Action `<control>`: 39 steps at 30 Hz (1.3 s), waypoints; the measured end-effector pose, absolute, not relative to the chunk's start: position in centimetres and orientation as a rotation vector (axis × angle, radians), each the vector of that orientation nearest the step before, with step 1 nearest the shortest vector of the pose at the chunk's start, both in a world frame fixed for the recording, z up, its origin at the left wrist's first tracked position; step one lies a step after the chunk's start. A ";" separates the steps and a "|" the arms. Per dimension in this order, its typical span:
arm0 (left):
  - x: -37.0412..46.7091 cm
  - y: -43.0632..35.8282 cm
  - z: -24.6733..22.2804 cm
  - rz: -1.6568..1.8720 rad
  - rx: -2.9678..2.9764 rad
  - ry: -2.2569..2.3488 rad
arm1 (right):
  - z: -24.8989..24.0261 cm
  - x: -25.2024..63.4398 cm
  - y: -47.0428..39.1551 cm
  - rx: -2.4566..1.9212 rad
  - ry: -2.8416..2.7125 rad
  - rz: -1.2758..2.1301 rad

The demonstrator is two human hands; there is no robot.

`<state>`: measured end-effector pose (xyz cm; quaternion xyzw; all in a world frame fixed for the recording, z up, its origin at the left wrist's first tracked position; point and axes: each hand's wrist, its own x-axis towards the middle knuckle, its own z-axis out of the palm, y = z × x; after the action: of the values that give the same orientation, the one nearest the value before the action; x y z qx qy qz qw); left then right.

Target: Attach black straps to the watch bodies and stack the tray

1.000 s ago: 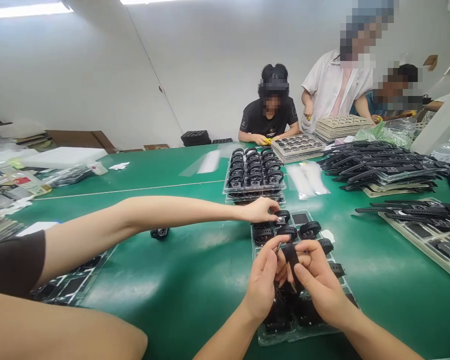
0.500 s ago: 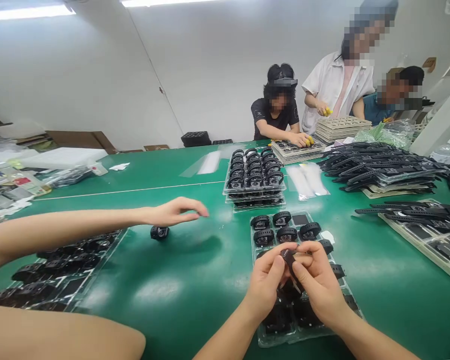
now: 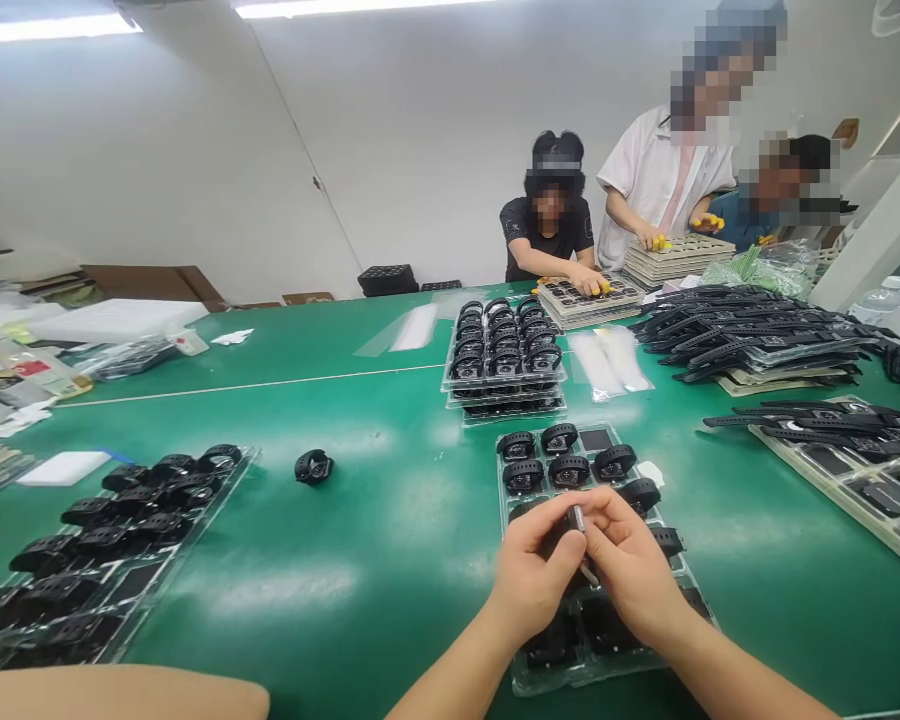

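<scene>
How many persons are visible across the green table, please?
3: person in black shirt, left; person in white shirt, middle; person in blue shirt, right. More may be hidden.

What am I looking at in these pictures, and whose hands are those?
There is no robot: these are a person's bare hands. One camera, worn on the head, takes every picture, looking forward and down. The left hand and right hand hold a small dark piece, mostly hidden by fingers, above a clear tray of black watches. The green table also bears a loose watch, stacked trays and more watches. Other people work across it.
</scene>
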<state>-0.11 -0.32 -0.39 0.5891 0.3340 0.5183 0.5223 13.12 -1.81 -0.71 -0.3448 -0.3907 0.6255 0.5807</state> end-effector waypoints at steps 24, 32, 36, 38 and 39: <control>1.1 -0.9 0.0 0.618 0.894 0.615 | 1.3 17.9 0.4 -0.905 -0.809 1.041; 0.5 -0.5 -0.4 0.751 0.766 0.362 | 1.1 16.8 -0.8 -0.799 -1.075 1.205; 0.0 -0.5 -1.0 0.781 0.818 0.311 | 0.4 16.3 -1.9 -0.828 -1.267 1.263; -0.3 -0.5 -1.2 0.784 0.877 0.310 | -0.2 16.1 -2.6 -0.829 -1.343 1.155; -0.5 -0.5 -1.1 0.786 0.914 0.320 | -0.5 16.0 -2.9 -0.822 -1.381 1.068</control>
<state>-0.48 -0.49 -1.12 0.4279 0.1498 0.3679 0.8118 15.98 -2.87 -0.50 -0.3501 -0.5881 0.4549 0.5698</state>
